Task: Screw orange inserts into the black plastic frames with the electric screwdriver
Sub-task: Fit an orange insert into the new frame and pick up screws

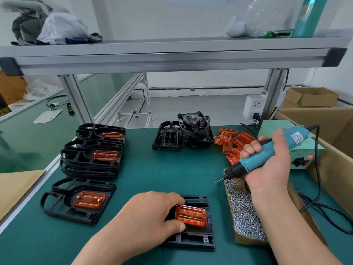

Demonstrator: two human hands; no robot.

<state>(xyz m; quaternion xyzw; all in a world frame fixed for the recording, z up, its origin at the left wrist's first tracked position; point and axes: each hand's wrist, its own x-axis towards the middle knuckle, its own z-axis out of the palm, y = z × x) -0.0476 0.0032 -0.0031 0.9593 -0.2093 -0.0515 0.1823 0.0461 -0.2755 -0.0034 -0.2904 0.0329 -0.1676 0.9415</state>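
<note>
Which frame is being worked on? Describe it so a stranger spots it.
On the green table, look at the near edge, left of the screw tray. The black frame there lies alone under the left hand, whose fingers pinch its orange insert; the other fitted frames sit stacked at left.

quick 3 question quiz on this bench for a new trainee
1. True or false: the teal electric screwdriver in the right hand has its bit pressed into the black plastic frame.
2. What does the left hand hold? A) the orange translucent insert seated in that frame B) a loose screw C) a power cable
3. Fill in: the cardboard box of small silver screws lies to the ___ of that frame.
Key: 1 false, the bit is in the air over the box's far end; 2 A; 3 right.
</note>
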